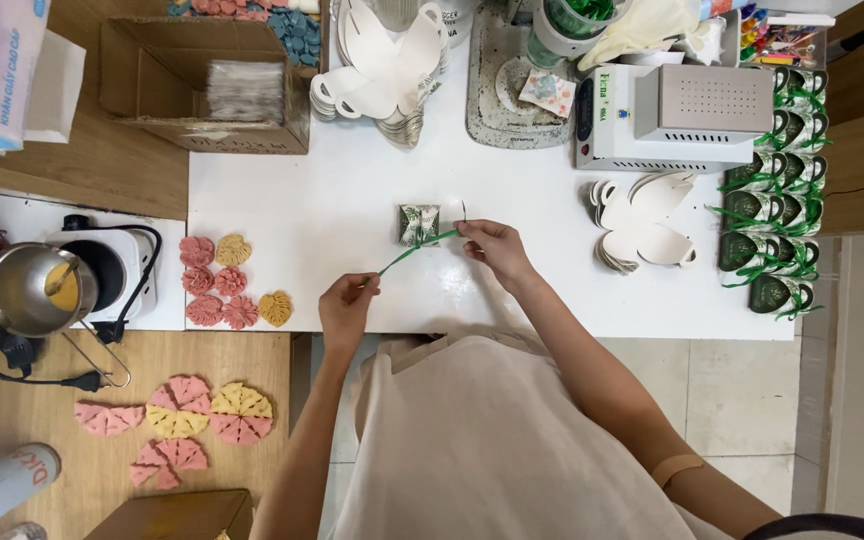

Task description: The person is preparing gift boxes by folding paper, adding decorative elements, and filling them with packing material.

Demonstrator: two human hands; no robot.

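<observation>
Head view: green ribbon (pixel 414 252) between both hands' fingers (pixel 471 229).

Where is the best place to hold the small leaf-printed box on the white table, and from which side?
Probably grip the small box by its two side walls, coming from above and its left. The green ribbon runs off its front toward the left hand, and the right hand pinches it at the box's right, so those sides are taken.

Glossy green ribbon (pixel 414 250), printed paper box (pixel 418 223), smooth white tabletop (pixel 332 220)
</observation>
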